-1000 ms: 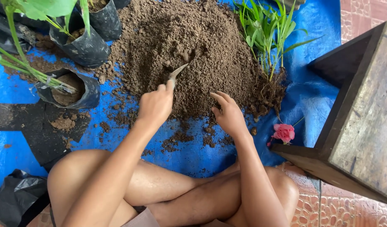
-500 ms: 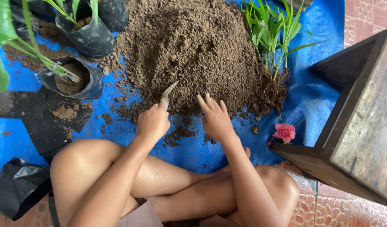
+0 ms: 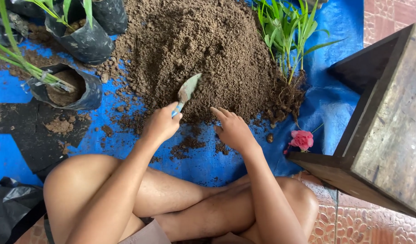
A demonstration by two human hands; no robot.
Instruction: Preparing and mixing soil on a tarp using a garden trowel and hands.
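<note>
My left hand (image 3: 162,124) grips a small trowel (image 3: 186,90) with a blue handle and a pale blade. The blade touches the near left edge of a big heap of brown soil (image 3: 203,45) on a blue tarp (image 3: 208,162). My right hand (image 3: 234,129) rests palm down at the heap's near edge, fingers spread and pointing left, holding nothing. I sit cross-legged, knees just below both hands.
Black plastic grow bags (image 3: 65,90) (image 3: 79,38) with green plants stand at the left. A clump of bare-rooted green shoots (image 3: 287,49) lies right of the heap, a pink flower (image 3: 302,140) below it. A dark wooden stool (image 3: 384,131) stands at right. Crumpled black plastic (image 3: 11,201) lies bottom left.
My left hand drew the trowel out of the heap toward me, then pushed the blade back up against the soil's edge. My right hand slid slightly nearer and lower along the heap's edge.
</note>
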